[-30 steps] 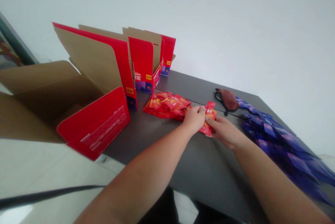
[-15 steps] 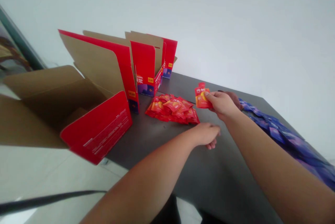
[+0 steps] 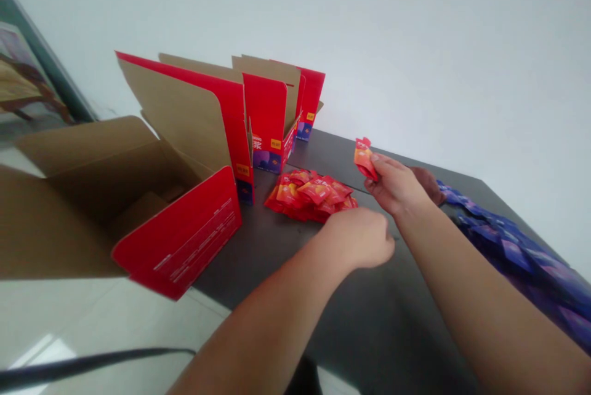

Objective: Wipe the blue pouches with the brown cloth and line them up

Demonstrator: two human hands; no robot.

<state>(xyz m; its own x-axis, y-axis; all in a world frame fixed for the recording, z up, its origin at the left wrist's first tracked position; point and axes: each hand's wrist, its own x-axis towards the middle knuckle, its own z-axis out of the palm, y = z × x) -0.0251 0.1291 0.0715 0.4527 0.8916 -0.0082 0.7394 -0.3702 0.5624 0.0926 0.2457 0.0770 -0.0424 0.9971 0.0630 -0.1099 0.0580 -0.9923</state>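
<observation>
My right hand (image 3: 397, 186) is raised above the dark table (image 3: 369, 309) and pinches one red and orange pouch (image 3: 363, 157) by its lower edge. A pile of several red pouches (image 3: 311, 194) lies on the table just left of it. My left hand (image 3: 362, 240) hovers over the table near the pile's front right corner, its fingers curled under and seen from the back; what is in it, if anything, is hidden.
A large open cardboard box with red flaps (image 3: 138, 198) stands at the left edge of the table. Smaller red boxes (image 3: 277, 118) stand open behind it. A row of purple pouches (image 3: 512, 247) runs along the right side. A brownish object (image 3: 427, 179) lies behind my right hand.
My right hand picked one red pouch off the pile and lifted it, then turned it edge-on. My left hand left the pile and drew back toward me, curling closed.
</observation>
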